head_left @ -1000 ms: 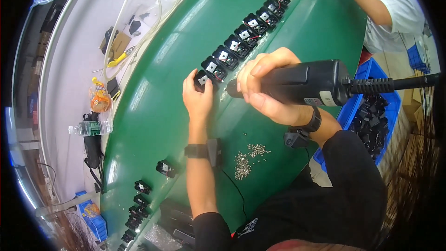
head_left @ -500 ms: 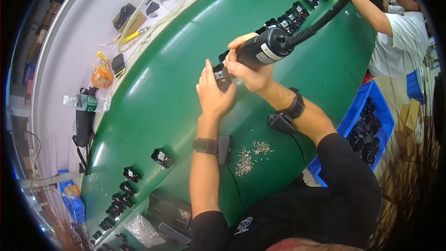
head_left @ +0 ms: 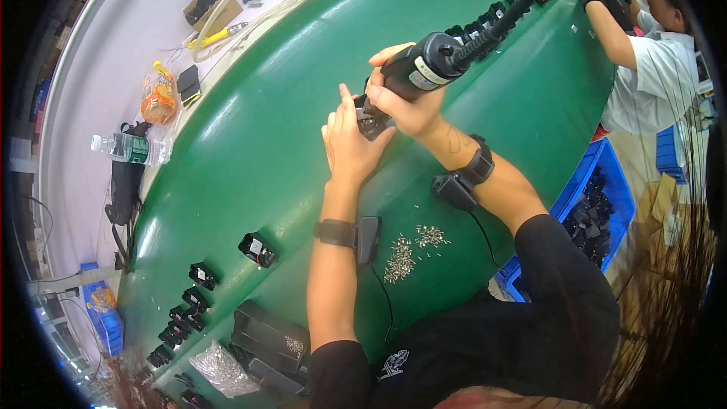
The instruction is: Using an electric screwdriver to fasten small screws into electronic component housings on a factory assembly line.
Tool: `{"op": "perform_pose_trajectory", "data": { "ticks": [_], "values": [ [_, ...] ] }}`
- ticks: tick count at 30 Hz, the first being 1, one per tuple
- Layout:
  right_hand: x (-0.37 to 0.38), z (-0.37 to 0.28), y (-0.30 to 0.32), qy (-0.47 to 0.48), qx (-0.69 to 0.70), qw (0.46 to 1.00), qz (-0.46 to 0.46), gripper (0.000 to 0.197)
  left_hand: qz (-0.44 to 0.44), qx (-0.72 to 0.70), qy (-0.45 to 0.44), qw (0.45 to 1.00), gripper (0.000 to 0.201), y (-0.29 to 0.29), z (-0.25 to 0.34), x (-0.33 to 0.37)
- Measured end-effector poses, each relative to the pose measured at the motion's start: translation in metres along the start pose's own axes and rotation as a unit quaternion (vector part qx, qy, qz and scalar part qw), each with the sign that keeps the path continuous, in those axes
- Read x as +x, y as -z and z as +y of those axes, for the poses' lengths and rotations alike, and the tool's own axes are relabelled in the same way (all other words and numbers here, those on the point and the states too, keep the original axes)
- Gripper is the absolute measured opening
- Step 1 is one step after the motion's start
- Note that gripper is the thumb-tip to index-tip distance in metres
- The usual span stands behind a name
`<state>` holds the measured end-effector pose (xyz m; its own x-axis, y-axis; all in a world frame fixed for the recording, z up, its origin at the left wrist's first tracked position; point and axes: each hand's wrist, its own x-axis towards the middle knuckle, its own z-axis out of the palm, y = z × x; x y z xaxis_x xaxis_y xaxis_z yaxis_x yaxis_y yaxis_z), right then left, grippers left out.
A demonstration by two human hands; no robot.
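My right hand (head_left: 413, 111) is wrapped round a corded black electric screwdriver (head_left: 421, 67), held tilted with its working end down over a small black housing (head_left: 371, 123). The tip is hidden behind my fingers. My left hand (head_left: 348, 144) grips that housing from its near left side, thumb and fingers on either side of it. The housing is partly covered by both hands. Loose small silver screws (head_left: 399, 260) lie in two piles on the green table (head_left: 295, 113), near my left forearm.
More black housings (head_left: 258, 250) stand at the left and far right. A black tray (head_left: 265, 333) and a clear bag (head_left: 222, 368) lie near left. A water bottle (head_left: 130, 148) stands on the left ledge. A blue bin (head_left: 617, 204) of black parts and a co-worker (head_left: 651, 68) are at right.
The whole view has shifted slightly. Both hands keep their hold on the housing and the screwdriver, whose cord now rises more steeply. The co-worker's arm has moved a little.
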<state>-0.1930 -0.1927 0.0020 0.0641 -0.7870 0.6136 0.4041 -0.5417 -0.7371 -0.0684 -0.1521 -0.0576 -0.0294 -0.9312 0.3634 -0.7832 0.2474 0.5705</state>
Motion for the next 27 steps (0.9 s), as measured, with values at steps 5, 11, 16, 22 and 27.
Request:
{"op": "perform_pose_trajectory", "data": {
  "ticks": [5, 11, 16, 22, 27],
  "values": [
    [0.001, 0.006, 0.000, 0.035, -0.028, 0.999, -0.025, 0.037, -0.028, 0.012, 0.017, 0.999, 0.111, 0.001, -0.004, -0.001],
    [0.001, 0.005, -0.003, 0.004, -0.005, 0.999, -0.031, 0.032, -0.036, 0.025, 0.023, 0.999, 0.108, -0.001, -0.005, -0.003],
    [-0.007, 0.013, -0.005, 0.022, -0.036, 0.995, -0.089, 0.033, -0.008, 0.024, 0.026, 0.999, 0.093, -0.005, -0.012, -0.003],
    [-0.012, 0.018, -0.011, 0.011, 0.065, 0.997, -0.046, 0.030, 0.046, 0.001, 0.026, 0.999, 0.079, 0.004, -0.005, -0.002],
    [-0.019, 0.016, -0.011, 0.028, 0.028, 0.998, -0.048, 0.031, 0.041, -0.001, 0.031, 0.999, 0.078, 0.009, -0.005, -0.007]
  ]
}}
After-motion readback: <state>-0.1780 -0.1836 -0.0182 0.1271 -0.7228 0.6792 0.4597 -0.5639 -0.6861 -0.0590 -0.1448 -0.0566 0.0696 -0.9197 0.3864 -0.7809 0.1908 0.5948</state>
